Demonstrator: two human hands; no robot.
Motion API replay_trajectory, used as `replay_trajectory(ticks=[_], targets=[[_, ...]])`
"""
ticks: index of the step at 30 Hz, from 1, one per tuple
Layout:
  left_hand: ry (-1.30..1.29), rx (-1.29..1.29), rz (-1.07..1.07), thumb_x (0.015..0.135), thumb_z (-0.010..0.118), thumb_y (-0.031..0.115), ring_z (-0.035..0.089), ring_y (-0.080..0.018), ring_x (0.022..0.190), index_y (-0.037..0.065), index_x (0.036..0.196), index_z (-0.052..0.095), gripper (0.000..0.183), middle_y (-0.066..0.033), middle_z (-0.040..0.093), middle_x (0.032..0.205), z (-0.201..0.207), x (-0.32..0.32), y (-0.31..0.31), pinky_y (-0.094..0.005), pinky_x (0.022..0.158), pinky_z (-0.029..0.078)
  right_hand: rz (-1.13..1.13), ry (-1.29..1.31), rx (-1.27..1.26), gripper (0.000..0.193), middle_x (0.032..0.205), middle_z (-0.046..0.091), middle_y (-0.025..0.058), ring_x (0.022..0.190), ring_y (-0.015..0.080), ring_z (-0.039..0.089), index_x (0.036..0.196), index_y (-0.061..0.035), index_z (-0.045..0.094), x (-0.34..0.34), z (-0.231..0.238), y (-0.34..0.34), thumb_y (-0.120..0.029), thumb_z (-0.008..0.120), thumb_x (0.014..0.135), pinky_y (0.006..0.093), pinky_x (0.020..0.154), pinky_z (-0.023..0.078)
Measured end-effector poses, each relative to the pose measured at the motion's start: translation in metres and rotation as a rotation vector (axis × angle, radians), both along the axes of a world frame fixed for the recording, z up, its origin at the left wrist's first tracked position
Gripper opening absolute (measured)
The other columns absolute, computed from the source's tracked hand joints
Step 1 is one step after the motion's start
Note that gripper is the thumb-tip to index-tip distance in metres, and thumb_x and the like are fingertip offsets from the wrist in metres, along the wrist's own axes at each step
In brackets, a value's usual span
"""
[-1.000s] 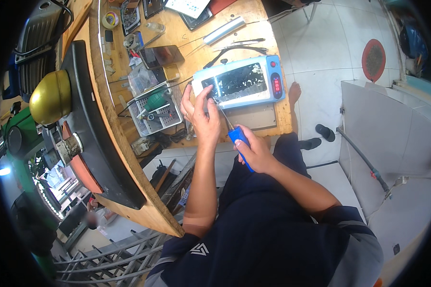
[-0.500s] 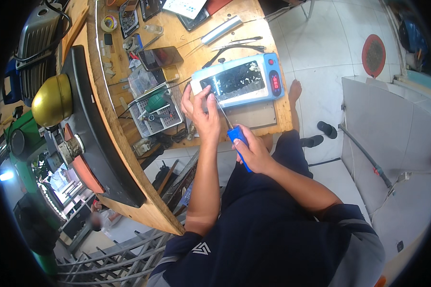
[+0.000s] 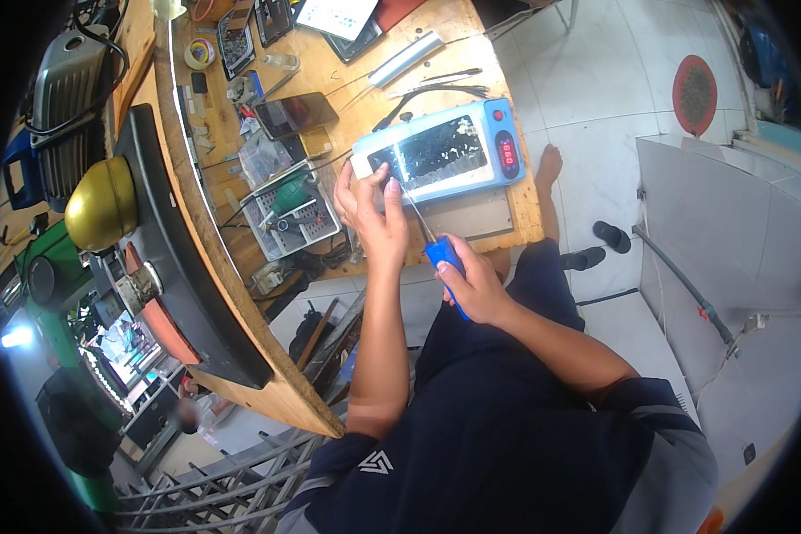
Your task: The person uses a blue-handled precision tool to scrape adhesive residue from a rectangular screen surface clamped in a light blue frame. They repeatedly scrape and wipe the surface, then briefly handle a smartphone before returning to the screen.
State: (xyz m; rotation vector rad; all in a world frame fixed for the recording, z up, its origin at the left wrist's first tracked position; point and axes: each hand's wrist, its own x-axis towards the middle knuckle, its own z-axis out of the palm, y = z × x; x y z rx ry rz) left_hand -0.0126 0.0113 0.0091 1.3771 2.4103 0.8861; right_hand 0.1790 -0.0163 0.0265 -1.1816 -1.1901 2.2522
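A black phone screen (image 3: 440, 149), its surface patched with pale flakes, lies on the white top of a blue heating plate machine (image 3: 392, 133) with a red lit display. My left hand (image 3: 374, 214) is at the screen's left end, thumb and forefinger bent and pressed to its lower corner, the other fingers over the machine's edge. In my right hand (image 3: 473, 283) is a blue-handled tool (image 3: 442, 254) with a thin metal shaft. That shaft slants up to the screen's lower left edge, close to my left thumb; its tip is too fine to make out.
Left of the machine stand a white basket (image 3: 316, 227) of tools and a dark phone (image 3: 295, 114). Tweezers and a black cable (image 3: 427, 93) lie behind it, with a clear film roll (image 3: 406, 59) farther back. A black slab (image 3: 191, 258) lines the bench's left side.
Both hands keep nearly the same places at the screen's lower left corner, with the tool shaft still there. The whole view has shifted slightly.
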Motion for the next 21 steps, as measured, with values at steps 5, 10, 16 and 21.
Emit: replay_trajectory(ticks=[5,10,16,21], targets=[[0.079,-0.096,-0.023,0.095,0.076,0.03,0.033,-0.0419,0.149,0.016,0.121,0.073,0.029,-0.0221,0.044,0.155,0.012,0.001,-0.005,-0.0584,0.121,0.022,-0.02,-0.009,0.041,0.052,0.09,0.068,0.0159,0.063,0.0201,0.067,0.149,0.0049,0.043,-0.001,0.001,-0.003,-0.023,0.057,0.107,0.0362,0.064,0.055],[0.047,-0.049,0.021,0.095,0.078,0.032,0.032,-0.0424,0.15,0.015,0.12,0.073,0.031,-0.0218,0.044,0.155,0.004,0.001,0.004,-0.0592,0.121,0.022,0.003,-0.013,0.055,0.052,0.087,0.068,0.0158,0.063,0.0213,0.067,0.148,0.0045,0.043,0.002,-0.002,-0.004,-0.023,0.056,0.106,0.0373,0.065,0.055],[0.12,-0.108,-0.075,0.099,0.07,0.024,0.029,-0.0449,0.151,0.018,0.131,0.07,0.032,-0.0246,0.039,0.159,0.009,0.001,-0.007,-0.061,0.121,0.02,-0.009,-0.024,0.041,0.051,0.085,0.067,0.0162,0.064,0.0236,0.067,0.147,0.0048,0.044,0.005,0.0,-0.004,-0.024,0.056,0.106,0.039,0.067,0.054],[0.09,-0.16,-0.089,0.1,0.066,0.022,0.026,-0.0472,0.152,0.021,0.139,0.067,0.039,-0.025,0.036,0.161,0.017,0.002,-0.014,-0.061,0.123,0.017,0.022,-0.042,0.133,0.052,0.104,0.07,0.0273,0.091,0.0408,0.072,0.146,0.0049,0.044,0.004,-0.006,-0.006,-0.025,0.057,0.106,0.0466,0.085,0.055]])
